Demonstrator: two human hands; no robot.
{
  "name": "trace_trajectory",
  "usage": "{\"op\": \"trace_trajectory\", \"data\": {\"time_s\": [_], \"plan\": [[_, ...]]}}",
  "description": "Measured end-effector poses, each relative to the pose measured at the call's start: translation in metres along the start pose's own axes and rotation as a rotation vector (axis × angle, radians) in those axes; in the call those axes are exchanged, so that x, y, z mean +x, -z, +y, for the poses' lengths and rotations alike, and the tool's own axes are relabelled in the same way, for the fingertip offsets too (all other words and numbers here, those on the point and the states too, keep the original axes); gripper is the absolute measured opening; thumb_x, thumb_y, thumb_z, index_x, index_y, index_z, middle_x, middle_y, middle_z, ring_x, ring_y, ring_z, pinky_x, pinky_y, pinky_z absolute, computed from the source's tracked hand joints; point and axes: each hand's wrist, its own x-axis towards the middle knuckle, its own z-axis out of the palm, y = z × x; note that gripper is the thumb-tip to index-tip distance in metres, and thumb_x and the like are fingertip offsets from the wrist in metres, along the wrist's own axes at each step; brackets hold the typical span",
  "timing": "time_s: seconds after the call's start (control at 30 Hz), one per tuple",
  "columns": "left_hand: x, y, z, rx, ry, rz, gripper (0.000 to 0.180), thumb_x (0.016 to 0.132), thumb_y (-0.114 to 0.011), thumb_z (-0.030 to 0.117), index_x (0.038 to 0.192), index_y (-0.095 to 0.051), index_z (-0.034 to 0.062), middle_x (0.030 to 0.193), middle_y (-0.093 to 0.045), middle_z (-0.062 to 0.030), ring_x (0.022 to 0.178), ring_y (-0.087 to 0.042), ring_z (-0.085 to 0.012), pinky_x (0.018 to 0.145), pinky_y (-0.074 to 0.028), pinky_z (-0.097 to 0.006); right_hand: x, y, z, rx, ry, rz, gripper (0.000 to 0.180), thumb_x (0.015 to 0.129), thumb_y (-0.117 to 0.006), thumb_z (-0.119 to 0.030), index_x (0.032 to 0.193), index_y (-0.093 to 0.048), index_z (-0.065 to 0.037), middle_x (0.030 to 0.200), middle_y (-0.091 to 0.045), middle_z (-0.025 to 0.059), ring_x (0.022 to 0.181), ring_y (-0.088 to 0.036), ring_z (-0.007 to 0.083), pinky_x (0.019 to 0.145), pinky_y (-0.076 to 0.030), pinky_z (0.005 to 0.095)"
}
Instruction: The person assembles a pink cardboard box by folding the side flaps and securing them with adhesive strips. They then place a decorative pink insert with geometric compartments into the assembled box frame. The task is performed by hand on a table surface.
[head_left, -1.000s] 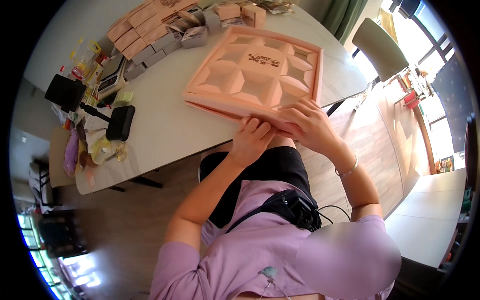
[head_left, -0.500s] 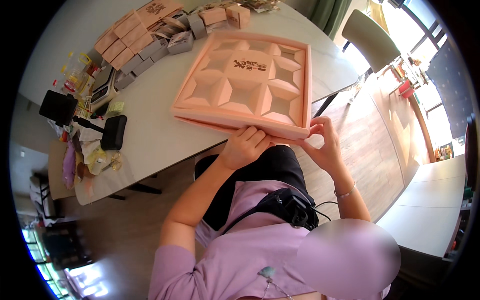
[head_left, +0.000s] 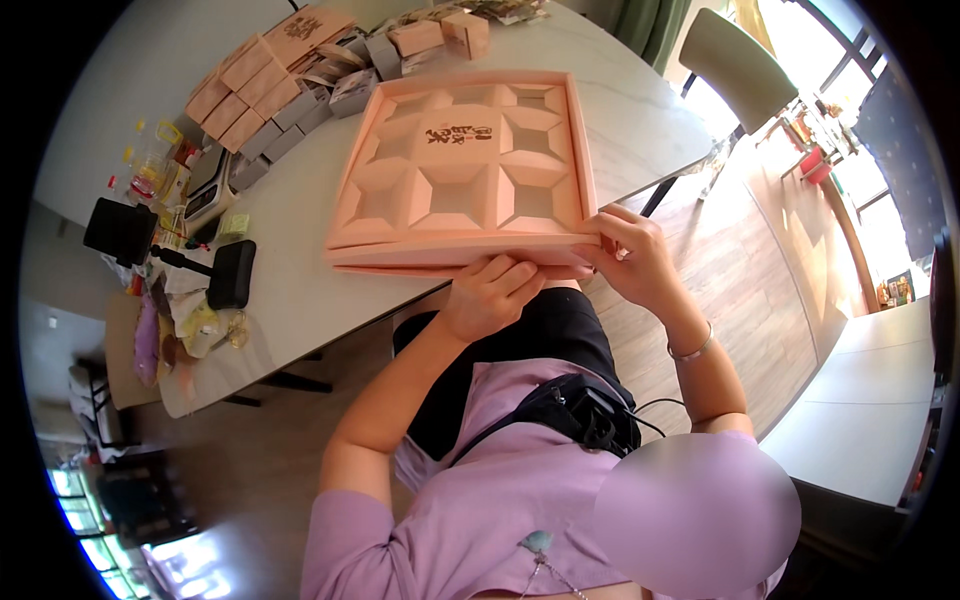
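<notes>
Person seated at the near edge of a pale grey table (head_left: 300,230), viewed from above the head. Both hands are working on a large square peach-pink gift box (head_left: 465,170) with a moulded insert of angular compartments around a central panel bearing dark printed marks. The box is lying flat on the table, its near edge overhanging the table edge toward the person's lap.

Left hand (head_left: 490,295): it is sitting under and against the near edge of the box, fingers curled up onto the lower lip, gripping it. The thumb is hidden, so how firm the hold is cannot be told.

Right hand (head_left: 630,255): it is pinching the near right corner of the box, fingertips (head_left: 600,238) pressing on the rim where the upper and lower layers meet. A thin bracelet (head_left: 690,350) is showing on that wrist.

Surroundings: a row of small tan cartons (head_left: 250,75) is lying along the far left part of the table, well apart from the box, with more small boxes (head_left: 440,35) at the far edge. A black device on a stand (head_left: 120,230) and a black pouch (head_left: 232,273) are sitting at the left end, near a clutter of small bottles and wrappers. A green-backed chair (head_left: 735,60) is standing at the far right corner, on wooden flooring.
</notes>
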Motion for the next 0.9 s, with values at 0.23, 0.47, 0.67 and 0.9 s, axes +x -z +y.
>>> {"op": "trace_trajectory", "data": {"time_s": [0.23,0.47,0.67,0.9], "plan": [[0.029,0.016,-0.002,0.062,0.008,0.059,0.011,0.08,-0.073,0.022,0.089,-0.075,0.0155,0.132,-0.06,-0.0027,0.114,-0.056,-0.0237,0.103,-0.034,-0.055,0.012,0.003,-0.01,0.054,0.027,-0.027,0.014,0.082,-0.073,-0.005,0.09,-0.063,0.0,0.073,-0.053,0.0131,0.058,-0.053,0.0277,0.055,-0.045,0.0349],[0.039,0.026,-0.008,-0.098,0.12,-0.122,0.019,0.076,-0.079,0.033,0.08,-0.074,0.0147,0.139,-0.058,-0.0058,0.111,-0.054,-0.0273,0.101,-0.034,-0.052,0.018,-0.005,-0.01,0.054,0.02,-0.029,0.013,0.08,-0.071,-0.002,0.087,-0.061,0.001,0.073,-0.053,0.0134,0.058,-0.052,0.0282,0.055,-0.043,0.0348],[0.035,0.02,-0.018,-0.172,0.078,-0.19,0.033,0.075,-0.08,0.04,0.088,-0.072,0.0119,0.13,-0.06,-0.0066,0.11,-0.055,-0.0281,0.102,-0.035,-0.054,0.014,-0.007,-0.006,0.045,0.0,-0.054,0.012,0.081,-0.072,-0.003,0.087,-0.062,0.001,0.074,-0.054,0.0117,0.06,-0.054,0.0256,0.056,-0.044,0.0335],[0.053,0.043,-0.044,0.204,0.137,0.007,0.071,0.075,-0.073,0.063,0.119,-0.063,0.0083,0.124,-0.06,-0.0076,0.114,-0.058,-0.0337,0.098,-0.044,-0.055,0.014,0.004,-0.002,0.006,-0.012,-0.062,0.015,0.083,-0.073,-0.005,0.086,-0.06,0.001,0.076,-0.055,0.0125,0.059,-0.054,0.0267,0.056,-0.044,0.0348]]}}
